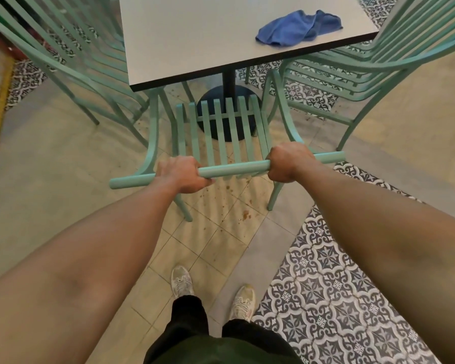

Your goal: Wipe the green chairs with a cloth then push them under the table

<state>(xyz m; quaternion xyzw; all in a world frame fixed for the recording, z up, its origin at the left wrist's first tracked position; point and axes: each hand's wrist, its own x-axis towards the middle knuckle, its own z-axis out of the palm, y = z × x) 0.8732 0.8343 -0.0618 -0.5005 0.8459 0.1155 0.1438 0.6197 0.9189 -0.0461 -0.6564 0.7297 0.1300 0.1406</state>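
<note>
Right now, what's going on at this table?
A person grips the top rail of a green chair with both hands, left hand and right hand, facing the table. The chair's seat sits partly under the table edge. The blue cloth lies crumpled on the tabletop, in neither hand. More green chairs stand on either side.
</note>
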